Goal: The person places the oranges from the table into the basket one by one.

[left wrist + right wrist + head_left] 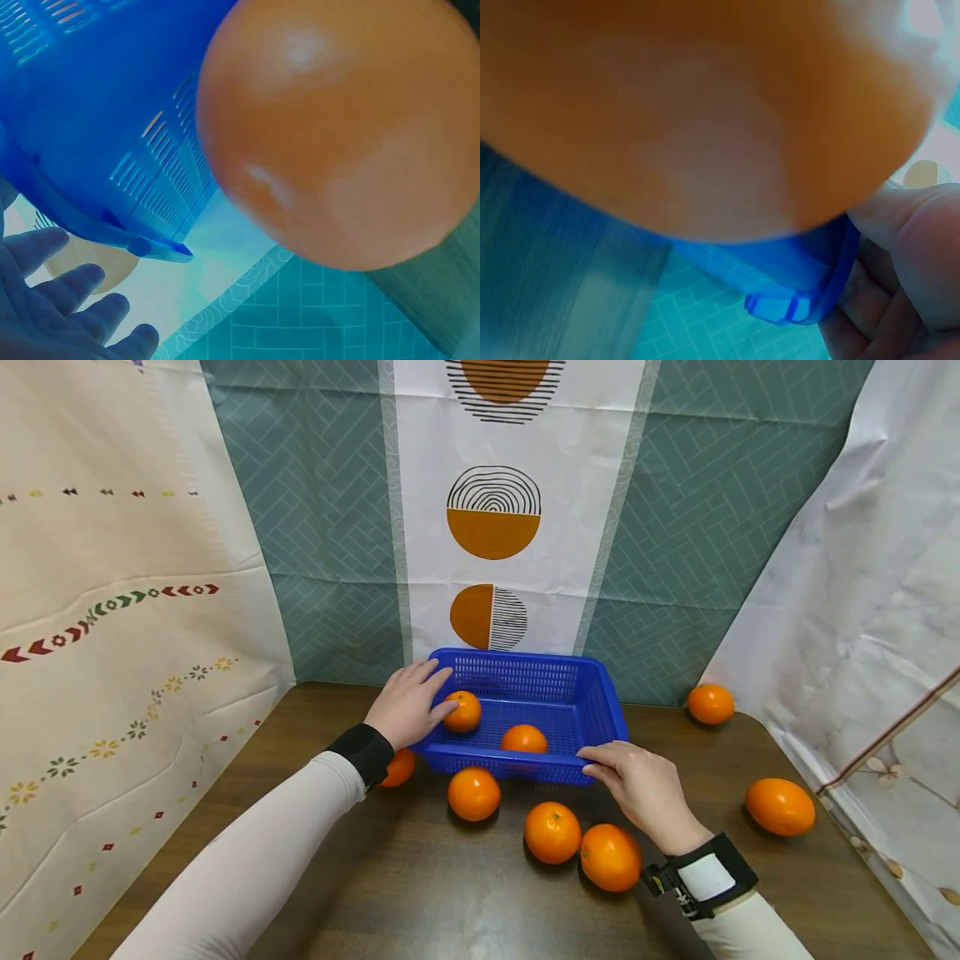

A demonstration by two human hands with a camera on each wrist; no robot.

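Note:
A blue plastic basket (543, 714) stands at the back of the table with two oranges inside, one at the left (462, 712) and one behind its front wall (524, 739). My left hand (408, 703) hovers over the basket's left rim, fingers spread, its thumb overlapping the left orange in the head view. In the left wrist view its fingers (71, 289) are apart beside the rim. At the front right corner my right hand (637, 781) pinches the rim between thumb and fingers. The right wrist view shows the rim (840, 277) against that hand.
Loose oranges lie before the basket: one partly hidden by the left wrist (400, 768), one near the front wall (474, 793), and a pair (552, 832) by the right wrist. Two more (711, 704) sit far right. Patterned cloth (330, 527) hangs behind the wooden table (420, 893).

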